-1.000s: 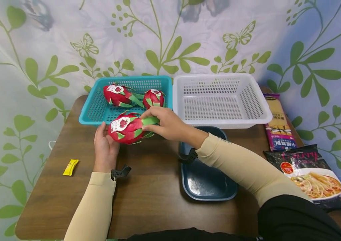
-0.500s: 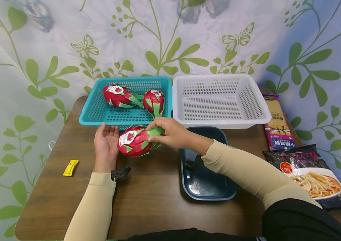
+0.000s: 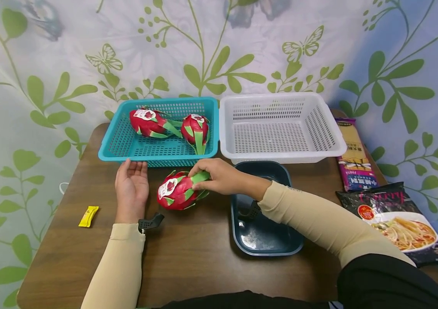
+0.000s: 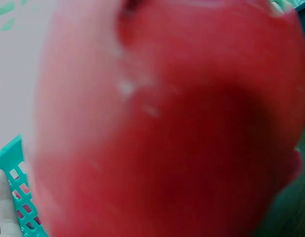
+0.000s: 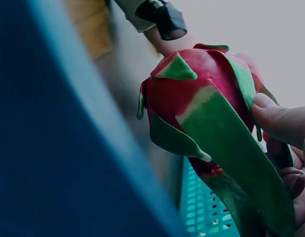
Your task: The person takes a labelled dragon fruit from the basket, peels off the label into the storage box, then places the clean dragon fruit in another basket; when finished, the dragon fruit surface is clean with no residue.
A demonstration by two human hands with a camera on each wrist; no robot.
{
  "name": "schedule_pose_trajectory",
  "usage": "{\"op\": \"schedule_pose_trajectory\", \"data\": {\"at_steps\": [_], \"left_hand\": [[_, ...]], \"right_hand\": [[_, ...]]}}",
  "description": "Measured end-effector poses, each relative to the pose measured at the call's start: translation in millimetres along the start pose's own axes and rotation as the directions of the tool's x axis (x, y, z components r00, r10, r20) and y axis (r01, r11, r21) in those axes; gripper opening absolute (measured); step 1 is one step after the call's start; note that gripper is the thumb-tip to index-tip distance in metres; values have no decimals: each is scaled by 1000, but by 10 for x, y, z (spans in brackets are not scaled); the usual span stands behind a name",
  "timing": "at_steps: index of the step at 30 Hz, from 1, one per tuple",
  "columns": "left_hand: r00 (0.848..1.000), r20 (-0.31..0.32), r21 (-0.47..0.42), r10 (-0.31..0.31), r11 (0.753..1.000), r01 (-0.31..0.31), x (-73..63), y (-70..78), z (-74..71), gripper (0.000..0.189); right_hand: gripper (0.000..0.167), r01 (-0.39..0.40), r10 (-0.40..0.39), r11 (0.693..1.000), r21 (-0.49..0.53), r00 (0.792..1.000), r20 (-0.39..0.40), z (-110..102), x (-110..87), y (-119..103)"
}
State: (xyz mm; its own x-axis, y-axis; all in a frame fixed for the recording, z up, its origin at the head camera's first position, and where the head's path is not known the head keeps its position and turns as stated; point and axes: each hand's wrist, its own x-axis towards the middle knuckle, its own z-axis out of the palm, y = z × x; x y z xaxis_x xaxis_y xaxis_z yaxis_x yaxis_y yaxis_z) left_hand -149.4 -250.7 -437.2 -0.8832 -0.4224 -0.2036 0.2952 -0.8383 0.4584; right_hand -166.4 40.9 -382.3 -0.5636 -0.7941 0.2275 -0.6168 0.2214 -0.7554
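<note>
In the head view, my right hand (image 3: 224, 177) pinches a red oval dragon fruit (image 3: 178, 191) by its green leaves (image 3: 201, 177), between my loose-fingered left hand (image 3: 132, 189) and a dark-blue plastic tray (image 3: 269, 236); in the left wrist view, it partly hides a turquoise perforated plastic basket (image 4: 8, 157); in the right wrist view, a blurred blue surface (image 5: 68, 148) blocks one side.

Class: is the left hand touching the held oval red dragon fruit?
Apart: the head view shows brown wooden tabletop between left hand and dragon fruit.

Three dragon fruits (image 3: 176, 192) are counted, two at ten o'clock, one at eight; two baskets (image 3: 151, 148), at ten and two; one tub (image 3: 267, 236), two food bags (image 3: 404, 227) toward four; one yellow packet (image 3: 89, 216) toward eight.
</note>
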Motion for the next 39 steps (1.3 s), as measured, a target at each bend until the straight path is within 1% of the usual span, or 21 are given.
{"op": "schedule_pose_trajectory", "data": {"at_steps": [6, 12, 16, 19, 21, 22, 23, 24, 25, 26, 27, 28, 30, 32, 33, 34, 35, 36, 37, 38, 39], "left_hand": [[999, 34, 4, 1, 1000, -1, 17, 3, -27, 18], [1000, 25, -14, -8, 1000, 8, 13, 5, -30, 19], [1000, 20, -31, -5, 1000, 5, 13, -3, -23, 15], [999, 21, -38, -29, 999, 29, 4, -33, -22, 15], [997, 39, 4, -69, 998, 69, -18, -63, -26, 16], [993, 60, 36, -105, 994, 103, -32, -77, -30, 18], [986, 90, 98, -142, 986, 133, -49, -92, -34, 20], [975, 126, 175, -181, 972, 157, -67, -105, -38, 23], [961, 169, 268, -220, 948, 170, -83, -119, -45, 26], [942, 220, 373, -255, 914, 160, -101, -129, -51, 29], [917, 273, 478, -289, 869, 131, -116, -134, -60, 30], [887, 326, 575, -326, 813, 87, -131, -133, -70, 32], [820, 413, 723, -398, 690, -30, -164, -116, -93, 35], [739, 473, 806, -480, 575, -142, -199, -79, -113, 45], [700, 487, 831, -522, 523, -189, -211, -59, -127, 52], [665, 493, 848, -561, 479, -224, -223, -41, -138, 61], [637, 494, 860, -592, 442, -255, -231, -23, -150, 69], [619, 488, 870, -616, 404, -283, -238, -8, -159, 76], [610, 477, 878, -633, 369, -304, -243, 5, -168, 83], [609, 464, 886, -643, 334, -322, -246, 15, -176, 87], [614, 450, 893, -648, 305, -332, -242, 19, -189, 90]], "right_hand": [[32, -6, 6, 1000, -18, 999, 45, 46, 29, 42], [31, -49, 51, 998, -30, 996, 69, 60, 32, 90], [29, -70, 85, 990, -119, 988, 125, 22, 28, 113], [27, -54, 89, 976, -213, 984, 156, -19, 31, 121], [26, -41, 87, 965, -260, 982, 168, -42, 34, 120], [26, -37, 87, 962, -271, 981, 173, -54, 35, 117], [26, -37, 90, 960, -277, 980, 179, -62, 35, 113], [26, -40, 95, 959, -281, 978, 184, -68, 37, 109], [27, -43, 100, 958, -282, 977, 189, -73, 35, 106], [28, -47, 105, 958, -284, 975, 193, -76, 35, 104], [28, -52, 111, 957, -284, 974, 197, -78, 35, 102], [29, -56, 117, 956, -287, 973, 199, -78, 36, 99], [28, -61, 126, 952, -301, 971, 203, -74, 40, 97], [29, -65, 136, 946, -317, 969, 207, -71, 42, 94], [29, -68, 141, 944, -322, 968, 208, -70, 42, 92], [29, -71, 146, 941, -330, 967, 210, -69, 42, 89], [30, -73, 151, 938, -339, 966, 211, -70, 41, 88], [30, -75, 157, 935, -347, 964, 213, -73, 39, 84], [31, -78, 162, 932, -355, 963, 215, -78, 36, 76], [31, -80, 167, 928, -363, 962, 216, -83, 34, 68], [33, -80, 171, 924, -374, 961, 217, -90, 32, 60]]}}
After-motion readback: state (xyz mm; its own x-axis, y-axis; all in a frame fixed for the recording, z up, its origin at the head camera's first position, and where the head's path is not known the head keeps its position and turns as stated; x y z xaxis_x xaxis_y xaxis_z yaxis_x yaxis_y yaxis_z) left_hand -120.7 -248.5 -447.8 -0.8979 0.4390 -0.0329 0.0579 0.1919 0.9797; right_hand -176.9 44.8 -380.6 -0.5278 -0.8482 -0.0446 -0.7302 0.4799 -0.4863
